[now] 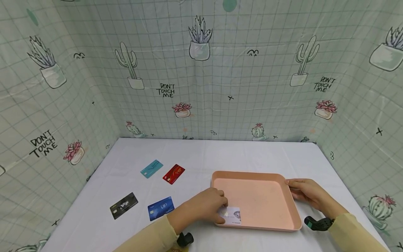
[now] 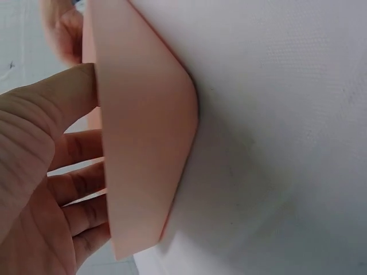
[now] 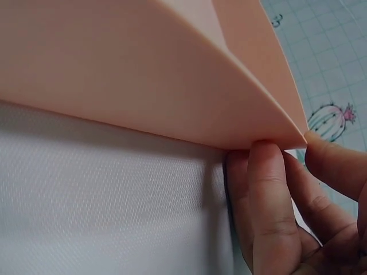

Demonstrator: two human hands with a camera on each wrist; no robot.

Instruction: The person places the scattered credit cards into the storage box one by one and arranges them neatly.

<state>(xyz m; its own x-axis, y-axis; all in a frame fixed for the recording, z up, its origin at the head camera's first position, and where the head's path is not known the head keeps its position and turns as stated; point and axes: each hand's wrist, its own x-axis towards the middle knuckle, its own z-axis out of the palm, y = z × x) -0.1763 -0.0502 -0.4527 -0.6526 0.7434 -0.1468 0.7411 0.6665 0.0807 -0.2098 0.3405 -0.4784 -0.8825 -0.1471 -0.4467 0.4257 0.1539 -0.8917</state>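
Observation:
A shallow peach-coloured tray (image 1: 261, 199) lies on the white table. My left hand (image 1: 207, 206) reaches over its near left corner and holds a white card (image 1: 233, 216) by its left part, low at the tray floor; the left wrist view shows thumb and fingers (image 2: 80, 177) going behind the tray wall, which hides the card there. At the tray's right side my right hand (image 1: 306, 194) grips the rim. In the right wrist view its thumb (image 3: 335, 163) is at the rim corner and the other fingers (image 3: 269, 200) press the outer wall from below.
Left of the tray lie a light blue card (image 1: 151, 169), a red card (image 1: 174, 174), a black card (image 1: 124, 205) and a blue card (image 1: 160, 208). A yellow card (image 1: 179, 249) is partly covered by the left wrist. Patterned cloth (image 1: 220, 77) surrounds the table.

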